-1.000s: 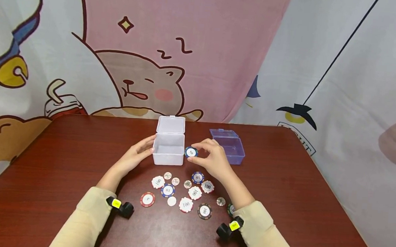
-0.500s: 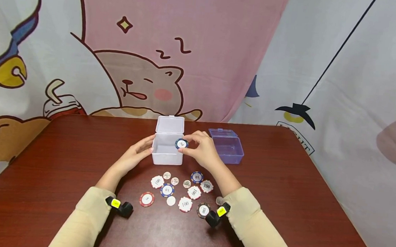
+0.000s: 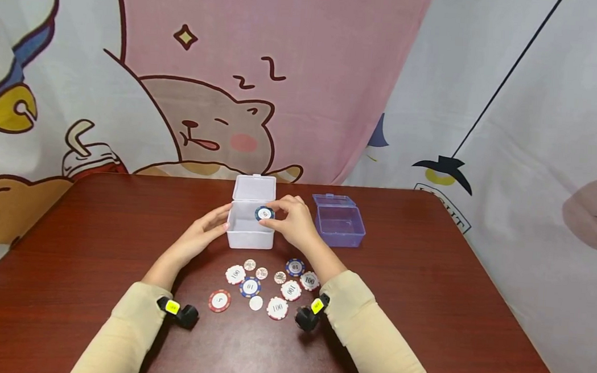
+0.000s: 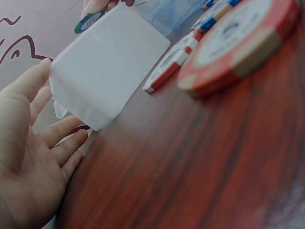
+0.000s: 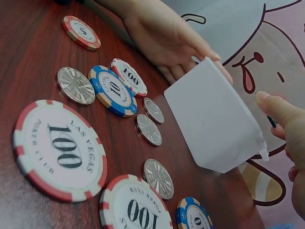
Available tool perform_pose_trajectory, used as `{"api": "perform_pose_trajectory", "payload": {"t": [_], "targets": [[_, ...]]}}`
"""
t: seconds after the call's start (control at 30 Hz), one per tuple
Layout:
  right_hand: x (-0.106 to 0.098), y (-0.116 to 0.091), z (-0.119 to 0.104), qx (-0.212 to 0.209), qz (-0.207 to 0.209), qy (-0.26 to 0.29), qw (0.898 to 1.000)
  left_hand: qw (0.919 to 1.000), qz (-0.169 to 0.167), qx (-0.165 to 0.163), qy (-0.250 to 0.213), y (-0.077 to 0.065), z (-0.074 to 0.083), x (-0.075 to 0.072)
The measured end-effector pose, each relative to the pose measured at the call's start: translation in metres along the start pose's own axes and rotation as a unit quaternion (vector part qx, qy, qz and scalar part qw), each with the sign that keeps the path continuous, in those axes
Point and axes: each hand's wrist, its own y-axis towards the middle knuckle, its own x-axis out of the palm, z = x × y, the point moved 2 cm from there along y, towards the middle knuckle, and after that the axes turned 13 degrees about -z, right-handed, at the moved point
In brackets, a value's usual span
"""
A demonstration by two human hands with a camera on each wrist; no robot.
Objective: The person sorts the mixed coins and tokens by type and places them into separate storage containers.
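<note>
My right hand (image 3: 293, 221) pinches a dark blue-green poker chip (image 3: 264, 213) by its edge, over the open white plastic box (image 3: 251, 240). Part of that chip (image 4: 90, 20) shows above the box rim in the left wrist view. The left hand (image 3: 200, 237) rests at the box's left side, fingers nearly straight and thumb tip at its rim. In front of the box lie white-and-red chips (image 3: 277, 308), blue chips (image 3: 250, 287), a red chip (image 3: 219, 300) and several silver coins (image 5: 76, 86).
A translucent purple box (image 3: 346, 239) with its lid up stands to the right of the white one. Behind both, the table (image 3: 426, 274) ends at a cartoon-printed curtain (image 3: 335, 97). A dark chip lies partly hidden below the right wrist camera (image 3: 307, 319).
The right hand has carried the chip leftward from beside the white box to over its opening. The left hand has stayed at the box.
</note>
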Motion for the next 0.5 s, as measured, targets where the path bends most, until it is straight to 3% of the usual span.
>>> {"api": "perform_pose_trajectory", "payload": {"t": [0.5], "targets": [[0.011,0.014,0.005,0.042,-0.021,-0.030,0.998,1.0000,-0.007,-0.004,0.004,0.000,-0.002,0.000]]}}
